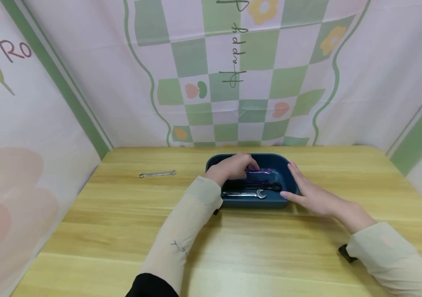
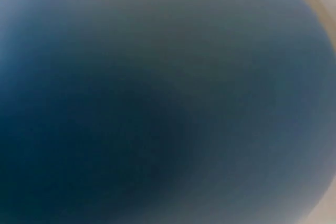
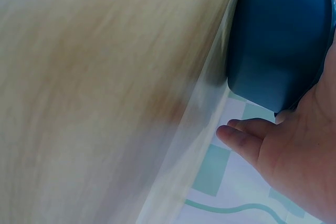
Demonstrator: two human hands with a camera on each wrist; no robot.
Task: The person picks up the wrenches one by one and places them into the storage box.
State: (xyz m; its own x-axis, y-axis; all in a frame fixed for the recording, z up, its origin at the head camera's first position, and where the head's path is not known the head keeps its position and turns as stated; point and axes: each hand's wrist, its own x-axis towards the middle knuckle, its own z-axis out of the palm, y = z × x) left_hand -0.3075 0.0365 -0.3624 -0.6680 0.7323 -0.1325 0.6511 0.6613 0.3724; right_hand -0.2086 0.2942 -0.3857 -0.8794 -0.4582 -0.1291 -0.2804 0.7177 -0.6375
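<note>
A dark blue tray (image 1: 255, 204) stands on the table with several tools in it. My left hand (image 1: 231, 168) reaches in over its left side, fingers bent down and pinching a shiny purple tool (image 1: 264, 171); its left end is hidden by the hand. In front of that lie a black-handled tool (image 1: 275, 186) and a silver open-ended wrench (image 1: 260, 194). My right hand (image 1: 309, 196) rests against the tray's right end, fingers straight along the outer wall and thumb at the rim. The right wrist view shows these fingers (image 3: 241, 137) beside the tray wall (image 3: 278, 40).
A small silver wrench (image 1: 157, 174) lies on the wooden table (image 1: 121, 231), left of the tray. A patterned cloth (image 1: 225, 90) hangs behind the table's back edge. The left wrist view is filled by a blurred dark blue surface.
</note>
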